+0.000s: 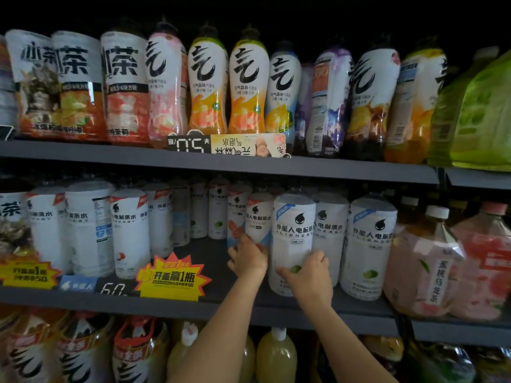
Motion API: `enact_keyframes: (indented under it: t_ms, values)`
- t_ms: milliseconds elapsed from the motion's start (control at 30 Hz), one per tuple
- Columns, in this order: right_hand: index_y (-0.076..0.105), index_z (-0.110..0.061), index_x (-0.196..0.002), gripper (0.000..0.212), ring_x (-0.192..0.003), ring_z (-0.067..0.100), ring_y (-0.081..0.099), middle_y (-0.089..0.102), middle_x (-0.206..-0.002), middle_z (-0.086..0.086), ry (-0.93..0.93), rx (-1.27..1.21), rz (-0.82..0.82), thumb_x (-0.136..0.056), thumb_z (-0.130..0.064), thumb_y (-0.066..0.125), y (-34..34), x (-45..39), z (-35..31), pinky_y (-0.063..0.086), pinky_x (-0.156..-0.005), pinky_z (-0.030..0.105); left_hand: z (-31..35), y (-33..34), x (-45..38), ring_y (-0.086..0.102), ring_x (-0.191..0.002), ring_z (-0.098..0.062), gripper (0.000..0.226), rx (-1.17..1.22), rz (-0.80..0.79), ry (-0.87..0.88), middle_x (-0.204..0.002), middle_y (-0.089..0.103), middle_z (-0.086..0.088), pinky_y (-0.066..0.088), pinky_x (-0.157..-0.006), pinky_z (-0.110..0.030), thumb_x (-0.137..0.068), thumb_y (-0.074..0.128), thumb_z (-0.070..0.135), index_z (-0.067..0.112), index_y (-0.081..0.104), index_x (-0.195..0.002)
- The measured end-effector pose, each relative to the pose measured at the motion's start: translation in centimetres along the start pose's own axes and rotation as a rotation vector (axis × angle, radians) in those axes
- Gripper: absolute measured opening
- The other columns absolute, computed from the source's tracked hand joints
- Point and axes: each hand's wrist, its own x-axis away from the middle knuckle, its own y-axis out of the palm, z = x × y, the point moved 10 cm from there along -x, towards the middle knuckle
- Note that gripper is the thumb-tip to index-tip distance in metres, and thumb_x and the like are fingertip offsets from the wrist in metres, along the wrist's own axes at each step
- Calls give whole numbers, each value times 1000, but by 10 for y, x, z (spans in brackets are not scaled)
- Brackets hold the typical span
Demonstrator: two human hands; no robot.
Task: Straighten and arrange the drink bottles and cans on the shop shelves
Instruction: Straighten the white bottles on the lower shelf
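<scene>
From my head view, my right hand (309, 275) is curled round the lower front of the big white electrolyte bottle (291, 244) at the front edge of the middle shelf (193, 305), while my left hand (247, 258) reaches just behind it and grips the smaller orange-marked bottle (255, 219) set further back. To do this well, I judge I should slide both forward upright, labels out. The wide bottle should sit flush with its twin (367, 244) to its right.
</scene>
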Motion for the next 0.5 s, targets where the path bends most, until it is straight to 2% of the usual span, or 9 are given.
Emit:
enact_keyframes:
  t_ms: [67,133,200,233,400,500]
  values:
    - [37,-8,-106,60,-108,30,52,44,-117,10,0,8,14,-73,-40,75,-1,0,-1,49,-80,40,-4,0,-9,24,-133,-30,92,-18,-17,-20,-143,35,-11,21,-110,-44,-88,58,35,24,-10,-149]
    - [37,-8,-106,60,-108,30,53,45,-117,9,10,13,26,-74,-40,75,0,2,-2,49,-79,40,-6,-6,-10,27,-130,-30,80,-63,25,-27,-140,37,-11,23,-108,-43,-88,59,34,21,8,-149]
    - [37,-7,-108,60,-110,31,52,44,-118,10,35,13,39,-74,-40,74,1,4,-2,49,-79,41,-10,-21,-7,28,-128,-30,60,-142,96,-35,-139,40,-10,25,-105,-42,-89,57,33,11,30,-138]
    - [37,-6,-109,60,-111,31,51,44,-119,11,47,15,49,-75,-39,74,1,6,-3,49,-79,42,-13,-29,-6,28,-128,-30,55,-157,120,-47,-139,41,-11,26,-104,-41,-90,56,32,8,35,-134]
    - [36,-5,-115,63,-116,31,47,43,-124,14,78,70,75,-77,-39,73,1,12,-11,47,-80,39,-27,-53,-8,29,-125,-31,55,-122,133,-41,-136,41,-12,34,-94,-41,-90,57,32,5,34,-132]
    - [36,-5,-117,63,-115,32,50,44,-125,15,69,121,15,-78,-40,71,5,8,-18,48,-81,40,-26,-53,-7,31,-123,-31,54,-110,116,-14,-134,42,-12,37,-91,-39,-90,57,30,5,33,-132]
